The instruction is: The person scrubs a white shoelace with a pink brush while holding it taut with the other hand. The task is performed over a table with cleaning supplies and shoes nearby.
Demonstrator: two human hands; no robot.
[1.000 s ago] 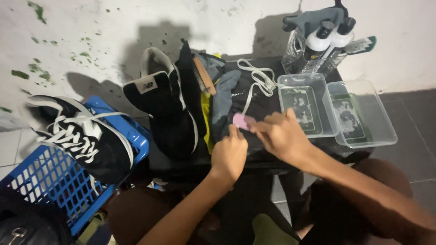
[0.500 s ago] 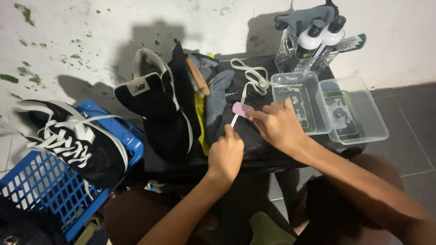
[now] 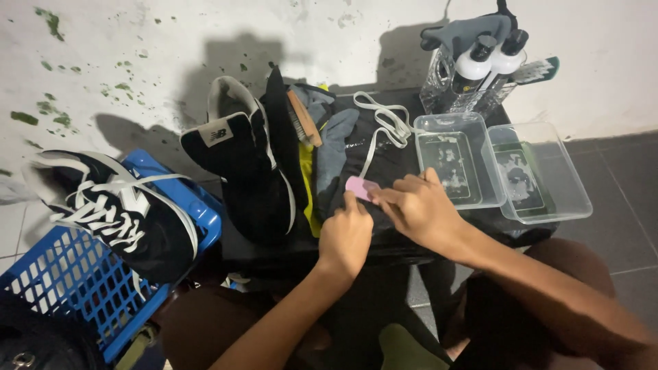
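2 hands (image 3: 384,219) pinch pink block (image 3: 360,188) beside clear tubs (image 3: 459,161).

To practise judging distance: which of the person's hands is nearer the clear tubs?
Right. The right hand lies just beside the nearer of the clear tubs; the left hand sits farther away, past the pink block.

We see a small pink rectangular eraser block (image 3: 360,187), lying flat on dark fabric, pinched at its right end by our right fingertips, just above our left knuckles.
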